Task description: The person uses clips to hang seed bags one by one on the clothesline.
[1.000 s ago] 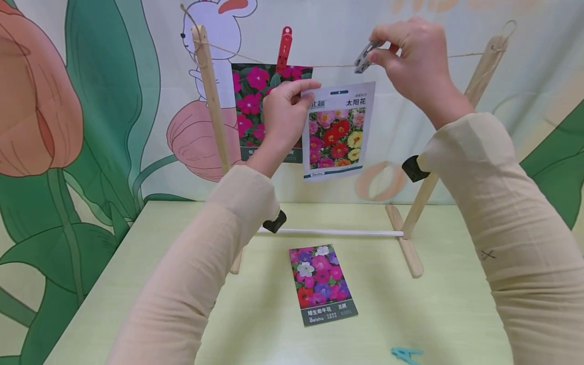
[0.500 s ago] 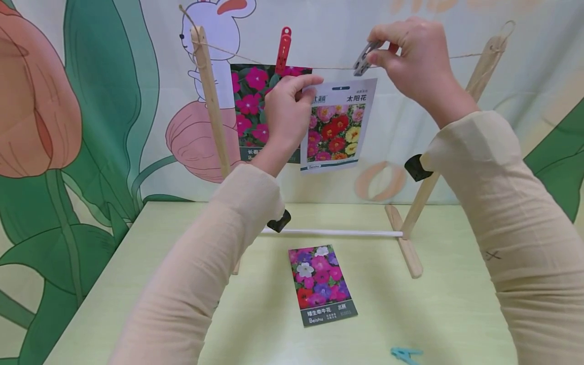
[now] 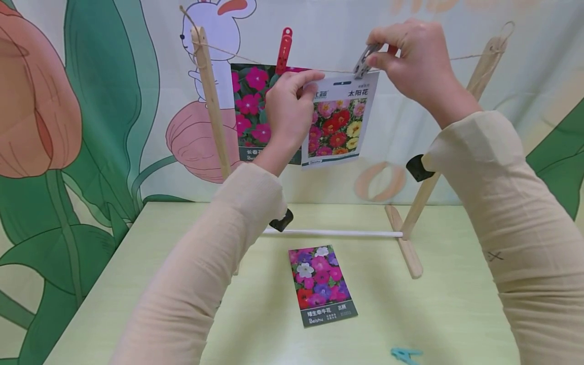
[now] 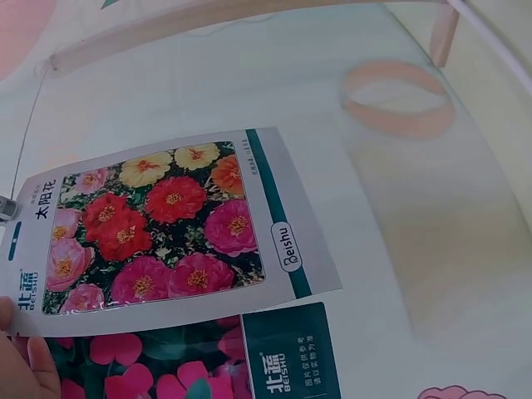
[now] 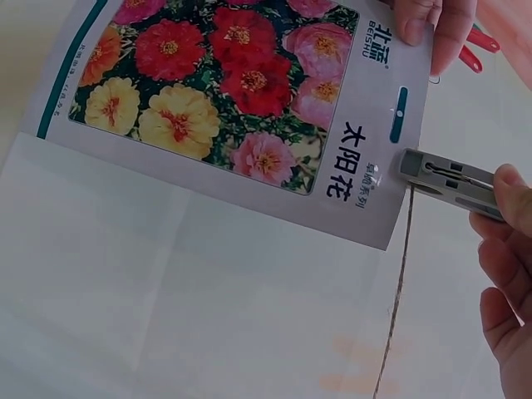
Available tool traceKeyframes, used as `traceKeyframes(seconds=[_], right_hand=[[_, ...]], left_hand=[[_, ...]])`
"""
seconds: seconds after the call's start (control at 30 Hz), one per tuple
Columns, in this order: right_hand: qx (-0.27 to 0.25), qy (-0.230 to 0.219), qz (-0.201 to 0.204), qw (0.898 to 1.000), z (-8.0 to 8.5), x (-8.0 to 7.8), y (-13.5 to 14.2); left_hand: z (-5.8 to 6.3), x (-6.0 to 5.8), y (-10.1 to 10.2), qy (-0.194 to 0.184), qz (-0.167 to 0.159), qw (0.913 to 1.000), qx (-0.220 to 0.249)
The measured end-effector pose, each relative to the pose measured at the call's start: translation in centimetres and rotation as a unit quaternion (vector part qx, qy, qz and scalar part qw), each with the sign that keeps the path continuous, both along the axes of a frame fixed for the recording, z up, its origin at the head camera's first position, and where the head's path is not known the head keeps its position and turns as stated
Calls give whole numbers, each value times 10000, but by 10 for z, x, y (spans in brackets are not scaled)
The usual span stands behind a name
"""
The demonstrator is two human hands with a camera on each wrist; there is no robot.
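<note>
My left hand (image 3: 292, 104) pinches the upper left corner of a white seed packet (image 3: 337, 126) printed with red, pink and yellow flowers. The packet's top edge is up at the twine (image 5: 402, 274). In my right hand (image 3: 417, 66) a grey clothespin (image 5: 453, 183) is pinched between thumb and fingers, its tip over the packet's top edge near the right corner, where the twine passes. Behind my left hand, a dark seed packet (image 3: 248, 106) with magenta flowers hangs from the twine by a red clothespin (image 3: 284, 50).
The twine runs between two wooden posts (image 3: 211, 96) joined low down by a white rod (image 3: 337, 233). A petunia-pictured seed packet (image 3: 322, 284) lies on the pale green table (image 3: 410, 314), with a teal clothespin (image 3: 406, 354) near the front edge. A printed curtain (image 3: 159, 91) hangs behind.
My left hand has raised the white packet until its top edge meets the grey clothespin at the twine. The right hand has stayed nearly in place, the clothespin tip dipping slightly.
</note>
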State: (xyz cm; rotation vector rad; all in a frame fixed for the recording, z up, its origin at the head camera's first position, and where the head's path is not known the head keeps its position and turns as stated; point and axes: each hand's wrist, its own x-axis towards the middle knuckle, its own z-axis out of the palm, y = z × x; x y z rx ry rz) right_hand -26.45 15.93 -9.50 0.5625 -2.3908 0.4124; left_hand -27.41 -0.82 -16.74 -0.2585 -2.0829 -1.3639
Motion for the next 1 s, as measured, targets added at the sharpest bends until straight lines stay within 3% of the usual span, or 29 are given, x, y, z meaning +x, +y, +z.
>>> traceKeyframes(seconds=[1.0], right_hand=[[-39,-226,125,9997,1,2,3]], left_hand=[[5,1,11,58,-185,9997,137]])
